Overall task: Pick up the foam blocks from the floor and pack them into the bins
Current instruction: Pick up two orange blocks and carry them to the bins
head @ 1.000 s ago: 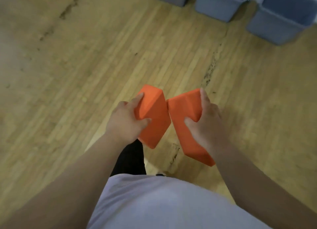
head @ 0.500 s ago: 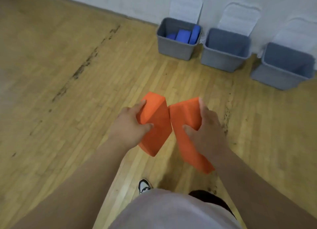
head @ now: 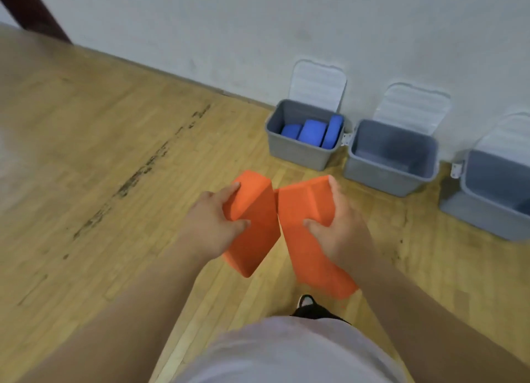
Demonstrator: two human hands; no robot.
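Fingers and thumb of the left hand (head: pixel 213 220) clasp one orange rectangular foam block (head: pixel 253 233), the right hand (head: pixel 341 230) clasps a second orange foam block (head: pixel 301 245) just beside it, both clear of the wooden floor (head: pixel 114 182) and near three open grey plastic bins (head: pixel 384 179) along the wall (head: pixel 229 38); judged mid-carry, the next move calls for reaching a bin with room and lowering them in.

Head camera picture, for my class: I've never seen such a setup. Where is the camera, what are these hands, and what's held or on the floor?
The camera sits on a person's head, looking down. There is no machine: each grip is a bare hand. The left grip holds one orange foam block, the right grip another orange foam block. On the wooden floor, against the wall, stand three open grey plastic bins; the leftmost grey bin contains blue foam blocks.
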